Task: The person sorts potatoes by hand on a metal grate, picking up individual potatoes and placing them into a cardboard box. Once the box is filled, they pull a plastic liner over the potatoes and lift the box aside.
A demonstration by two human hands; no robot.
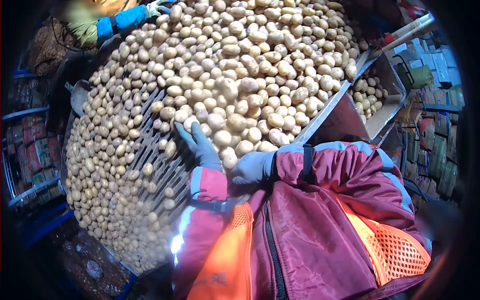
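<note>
A large heap of potatoes [240, 75] fills the middle of the view. My left hand [202, 147], in a grey-blue glove, reaches to the near edge of the heap, its fingers stretched and apart against the potatoes. Close beside it, my right hand [252, 167] in a similar glove rests low against the nearest potatoes. Its fingers are mostly turned out of sight, so any grip there is hidden. Left of my hands, a slatted metal grate [172, 172] shows between the heap and a spread of smaller potatoes [112, 170].
A metal chute edge [325, 112] borders the heap on the right, with more potatoes in a bin [367, 95] beyond. Another person's blue sleeve [125, 22] and gloved hand [157, 8] are at the upper left. Stacked filled sacks [437, 150] stand at right.
</note>
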